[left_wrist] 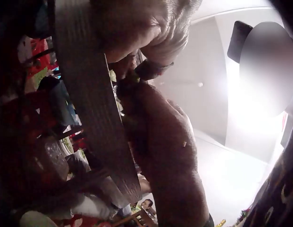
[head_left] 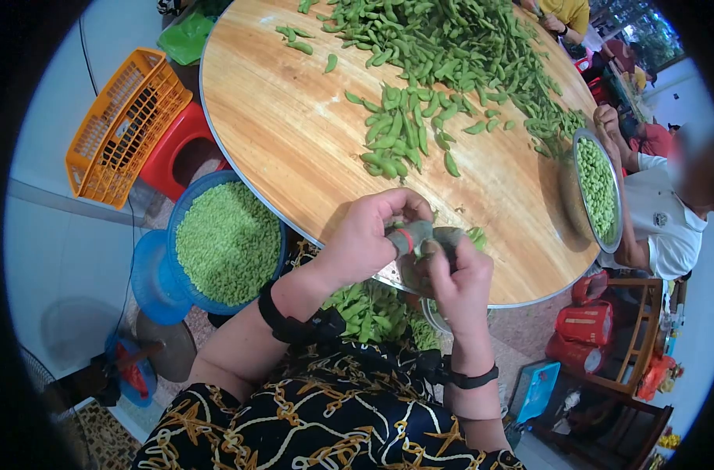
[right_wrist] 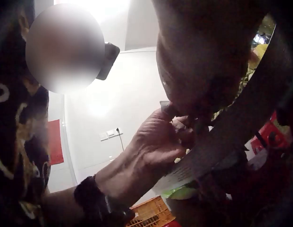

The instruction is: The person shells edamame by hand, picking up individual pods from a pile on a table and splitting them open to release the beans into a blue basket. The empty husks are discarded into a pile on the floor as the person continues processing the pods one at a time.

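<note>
Over the near edge of the round wooden table (head_left: 294, 149), my two hands meet with curled fingers. My left hand (head_left: 361, 239) wears a grey-green cover tied with a red band (head_left: 404, 238) on a digit. It pinches a green soybean pod, mostly hidden between the hands. Close against it, my right hand (head_left: 462, 278) grips green pods (head_left: 476, 236) that show past its fingers; a dark cover is on its fingers too. In the dim right wrist view, small pale bits (right_wrist: 177, 160) show by the left fingers. A loose group of pods (head_left: 396, 133) lies just beyond the hands.
A large heap of soybean pods (head_left: 466, 39) covers the far table. Shelled beans fill a blue basin (head_left: 274, 211) at left and a metal bowl (head_left: 572, 196) at right, near a person in a white shirt (head_left: 662, 204). More pods (head_left: 368, 313) lie below the table edge.
</note>
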Demonstrator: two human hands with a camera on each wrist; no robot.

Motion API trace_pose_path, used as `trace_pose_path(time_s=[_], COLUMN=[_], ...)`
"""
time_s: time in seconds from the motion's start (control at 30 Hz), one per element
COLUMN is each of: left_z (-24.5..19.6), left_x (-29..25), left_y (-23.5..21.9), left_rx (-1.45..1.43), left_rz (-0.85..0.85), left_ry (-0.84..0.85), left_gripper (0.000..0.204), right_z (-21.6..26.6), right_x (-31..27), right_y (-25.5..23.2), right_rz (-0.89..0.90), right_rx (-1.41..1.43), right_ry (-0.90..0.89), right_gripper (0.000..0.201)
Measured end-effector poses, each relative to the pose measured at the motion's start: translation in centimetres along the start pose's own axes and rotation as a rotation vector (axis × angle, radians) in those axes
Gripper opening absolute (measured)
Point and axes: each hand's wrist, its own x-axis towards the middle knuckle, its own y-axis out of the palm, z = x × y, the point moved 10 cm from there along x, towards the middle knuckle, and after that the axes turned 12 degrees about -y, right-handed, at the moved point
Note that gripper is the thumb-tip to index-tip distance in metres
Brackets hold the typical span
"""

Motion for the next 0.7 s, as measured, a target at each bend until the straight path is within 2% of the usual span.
trace_pose_path(time_s=[0.03,0.1,0.13,0.17,0.2,0.27,0.3,0.37,0.4,0.47,0.5,0.57,0.6,0.67,0.7], left_z=[-0.3,-0.5,-0.7,-0.9,-0.8,-0.6,-0.7,-1.3,-1.5,-2.7,-2.5,0.3,0.4,1.6,1.7], left_x=[-0.2,-0.3,-0.3,-0.4,-0.3,-0.2,-0.4,-0.8,-0.9,-1.3,-1.0,0.5,0.4,0.4,0.3], left_y=[0.1,0.3,-0.1,-0.4,-0.2,-0.4,-0.1,0.0,0.4,0.8,0.6,-0.3,-0.7,0.4,-0.2], left_rx=[-0.036,-0.071,-0.013,0.045,0.045,0.096,0.096,0.346,0.346,0.571,0.574,0.07,0.077,-0.421,-0.422], left_rz=[0.019,0.041,-0.021,-0.08,-0.073,-0.144,-0.138,-0.245,-0.239,-0.343,-0.338,-0.165,-0.16,0.108,0.058], left_ry=[0.022,0.048,0.074,0.099,0.1,0.107,0.107,0.083,0.083,0.138,0.139,-0.038,-0.038,-0.147,-0.127], left_gripper=[0.017,0.019,0.021,0.023,0.023,0.029,0.029,0.033,0.033,0.033,0.033,0.023,0.023,0.015,0.013], right_z=[-1.6,-1.4,-1.4,-0.4,-0.3,1.3,1.4,1.8,1.9,2.0,1.9,0.9,0.9,1.7,2.2], right_x=[-0.7,-0.6,-0.6,-0.2,-0.2,0.0,0.0,-0.1,-0.1,0.0,-0.1,-0.3,-0.3,0.1,0.3], right_y=[0.2,0.2,0.2,-0.4,-0.5,-1.1,-1.1,-1.3,-1.4,-1.7,-2.0,-2.9,-3.2,-2.4,-1.6], right_rz=[-0.011,-0.025,-0.037,-0.077,-0.082,-0.098,-0.101,-0.138,-0.141,-0.152,-0.158,-0.194,-0.202,-0.119,-0.018], right_rx=[0.212,0.214,0.218,0.077,0.072,-0.164,-0.168,-0.197,-0.201,-0.256,-0.257,-0.202,-0.201,-0.128,-0.112], right_ry=[0.216,0.215,0.218,0.055,0.055,-0.071,-0.069,-0.086,-0.083,-0.063,-0.061,0.018,0.02,-0.064,-0.029], right_gripper=[0.005,0.005,0.005,0.004,0.004,0.004,0.004,0.005,0.005,0.005,0.005,0.005,0.005,0.006,0.007])
